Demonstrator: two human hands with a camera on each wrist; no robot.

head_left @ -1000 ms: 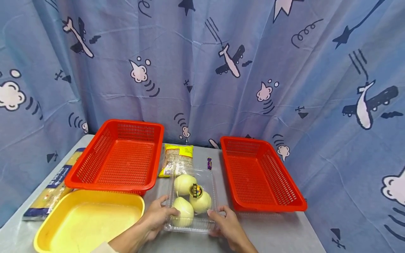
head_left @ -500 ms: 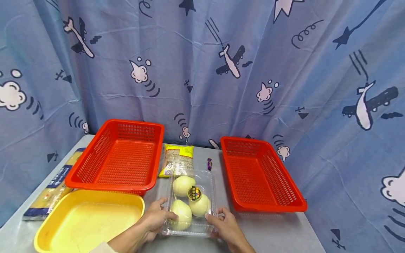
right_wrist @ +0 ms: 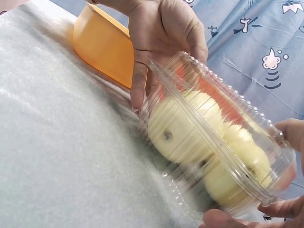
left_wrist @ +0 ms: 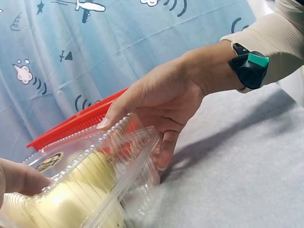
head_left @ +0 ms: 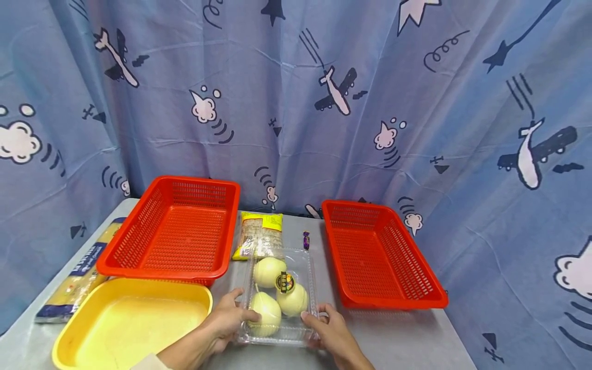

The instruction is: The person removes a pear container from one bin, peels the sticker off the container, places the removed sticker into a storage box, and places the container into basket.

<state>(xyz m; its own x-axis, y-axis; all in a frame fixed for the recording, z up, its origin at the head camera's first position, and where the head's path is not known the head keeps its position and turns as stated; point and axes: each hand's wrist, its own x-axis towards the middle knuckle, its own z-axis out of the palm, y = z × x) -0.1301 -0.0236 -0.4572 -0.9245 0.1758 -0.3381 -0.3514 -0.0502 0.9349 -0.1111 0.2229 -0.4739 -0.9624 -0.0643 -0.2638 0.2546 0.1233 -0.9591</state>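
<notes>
The clear box (head_left: pixel 281 295) with three pale round fruits (head_left: pixel 292 299) sits at the near edge of the grey table (head_left: pixel 398 344), between a yellow tray (head_left: pixel 134 329) and the right red basket (head_left: pixel 379 257). Behind it lie a yellow packet (head_left: pixel 258 234) and a small purple sweet (head_left: pixel 306 239); a second red basket (head_left: pixel 173 231) stands behind the tray, and a pasta pack (head_left: pixel 76 272) lies at the far left. A blue curtain (head_left: pixel 296 103) with planes and clouds closes the back.

The left hand (head_left: pixel 226 318) grips the box's left side, thumb on the lid and fingers curled beneath. The right hand (head_left: pixel 330 331) grips its right near corner the same way.
</notes>
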